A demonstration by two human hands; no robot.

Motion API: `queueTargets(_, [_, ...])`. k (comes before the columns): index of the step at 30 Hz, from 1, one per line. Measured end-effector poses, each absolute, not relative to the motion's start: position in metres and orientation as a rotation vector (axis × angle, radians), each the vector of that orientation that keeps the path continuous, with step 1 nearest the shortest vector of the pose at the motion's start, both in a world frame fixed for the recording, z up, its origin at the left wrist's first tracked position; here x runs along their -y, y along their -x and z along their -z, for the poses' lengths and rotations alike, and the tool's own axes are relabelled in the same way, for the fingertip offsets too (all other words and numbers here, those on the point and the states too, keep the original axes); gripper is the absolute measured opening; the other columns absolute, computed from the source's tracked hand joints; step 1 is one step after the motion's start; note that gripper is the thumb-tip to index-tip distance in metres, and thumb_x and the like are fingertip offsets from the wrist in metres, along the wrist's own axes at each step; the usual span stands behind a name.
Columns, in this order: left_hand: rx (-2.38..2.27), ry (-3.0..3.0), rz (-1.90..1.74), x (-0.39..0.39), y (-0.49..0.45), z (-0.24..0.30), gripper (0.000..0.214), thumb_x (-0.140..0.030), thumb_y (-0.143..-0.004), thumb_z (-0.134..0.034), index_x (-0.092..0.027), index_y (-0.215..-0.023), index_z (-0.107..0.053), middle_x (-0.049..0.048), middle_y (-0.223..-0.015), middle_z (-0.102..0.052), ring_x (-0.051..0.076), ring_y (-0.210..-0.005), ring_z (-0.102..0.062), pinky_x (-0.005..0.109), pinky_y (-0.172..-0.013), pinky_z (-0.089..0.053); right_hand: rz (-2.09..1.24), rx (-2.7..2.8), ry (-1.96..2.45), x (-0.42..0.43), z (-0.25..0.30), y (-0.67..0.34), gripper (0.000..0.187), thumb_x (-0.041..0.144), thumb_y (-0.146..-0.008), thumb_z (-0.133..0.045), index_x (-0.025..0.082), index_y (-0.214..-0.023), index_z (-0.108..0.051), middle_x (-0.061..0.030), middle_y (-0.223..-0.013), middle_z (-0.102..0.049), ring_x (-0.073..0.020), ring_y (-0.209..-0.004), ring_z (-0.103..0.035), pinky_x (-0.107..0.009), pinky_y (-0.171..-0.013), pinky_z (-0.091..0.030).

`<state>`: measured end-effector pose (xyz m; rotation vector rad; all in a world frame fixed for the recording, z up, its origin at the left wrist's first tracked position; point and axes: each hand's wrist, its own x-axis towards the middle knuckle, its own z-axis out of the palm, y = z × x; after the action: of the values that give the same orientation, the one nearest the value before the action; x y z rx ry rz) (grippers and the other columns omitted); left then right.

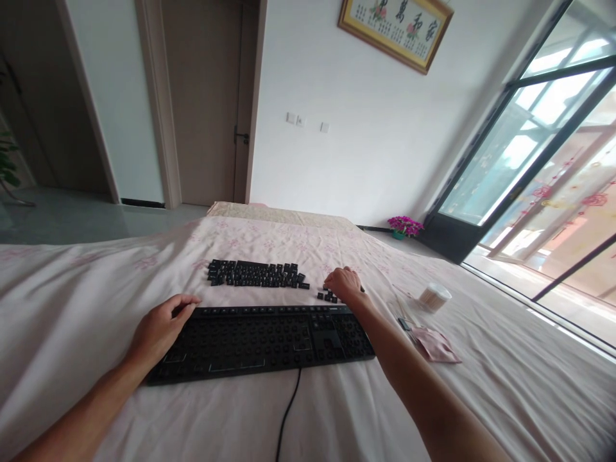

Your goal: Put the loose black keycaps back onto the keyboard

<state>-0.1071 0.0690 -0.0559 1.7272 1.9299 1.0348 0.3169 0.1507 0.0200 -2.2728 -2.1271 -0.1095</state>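
Note:
A black computer keyboard (pixel 283 330) lies on the bedspread, its main key area without caps. My left hand (pixel 161 327) rests at its upper left corner, thumb and forefinger stretched along the back edge with a gap between them. Beyond the right end of the keyboard, my right hand (pixel 344 283) has its fingers bent down and drawn together at a small group of loose keycaps (pixel 327 297). A dark keycap shows at the fingertips, partly hidden. Rows of removed keycaps (pixel 255 274) lie behind the keyboard. The keyboard's cable (pixel 290 410) runs toward me.
To the right stand a clear tub of cotton swabs (pixel 435 297), a pink cloth pouch (pixel 437 344) and a small dark object (pixel 404 324). The pale bedspread (pixel 505 346) is wrinkled. Farther off are a door (pixel 205 102), a glass door (pixel 524 141) and potted pink flowers (pixel 405 225).

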Motion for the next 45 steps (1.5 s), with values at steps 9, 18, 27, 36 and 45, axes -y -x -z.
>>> queueTargets(9, [-1.928, -1.722, -1.003, -0.070, 0.109, 0.059, 0.031, -0.046, -0.081, -0.048, -0.028, -0.099, -0.067, -0.0010, -0.103, -0.071, 0.021, -0.096, -0.064, 0.027, -0.083, -0.045, 0.175, 2.222, 2.323, -0.165, -0.007, -0.309, 0.017, 0.034, -0.078, -0.067, 0.024, -0.090, -0.076, -0.0094, -0.096, -0.071, -0.0247, -0.106, -0.051, -0.035, -0.090, -0.027])
queueTargets(18, [-1.953, -1.714, -1.015, -0.068, 0.107, 0.055, 0.032, -0.045, -0.080, -0.048, -0.027, -0.099, -0.068, -0.0008, -0.102, -0.072, 0.021, -0.093, -0.066, 0.025, -0.080, -0.046, 0.242, 2.308, 2.327, -0.166, -0.009, -0.300, 0.021, 0.023, -0.078, -0.063, 0.019, -0.094, -0.074, -0.0138, -0.104, -0.069, -0.0263, -0.108, -0.052, -0.034, -0.088, -0.032])
queueTargets(27, [-1.945, -1.722, -1.009, -0.069, 0.108, 0.055, 0.032, -0.045, -0.081, -0.049, -0.027, -0.100, -0.068, -0.0002, -0.102, -0.072, 0.021, -0.093, -0.065, 0.025, -0.081, -0.046, 0.262, 2.358, 2.292, -0.162, -0.013, -0.295, 0.019, 0.021, -0.078, -0.062, 0.018, -0.093, -0.074, -0.0149, -0.102, -0.069, -0.0260, -0.108, -0.052, -0.034, -0.088, -0.033])
queueTargets(36, [-1.961, -1.730, -0.984, -0.068, 0.108, 0.053, 0.032, -0.046, -0.081, -0.048, -0.028, -0.100, -0.067, -0.0011, -0.101, -0.072, 0.021, -0.092, -0.065, 0.026, -0.080, -0.046, 0.281, 2.353, 1.864, -0.091, -0.039, -0.291, 0.021, 0.034, -0.089, -0.054, 0.029, -0.098, -0.072, -0.0014, -0.096, -0.070, -0.0205, -0.099, -0.052, -0.029, -0.081, -0.032])
queueTargets(45, [-1.959, -1.709, -0.980, -0.068, 0.107, 0.053, 0.029, -0.045, -0.081, -0.048, -0.029, -0.098, -0.066, -0.0027, -0.104, -0.071, 0.020, -0.097, -0.064, 0.026, -0.083, -0.044, 0.296, 2.379, 1.634, -0.013, -0.017, -0.293, 0.019, 0.031, -0.092, -0.053, 0.029, -0.099, -0.070, -0.0011, -0.094, -0.067, -0.0171, -0.089, -0.052, -0.029, -0.079, -0.037])
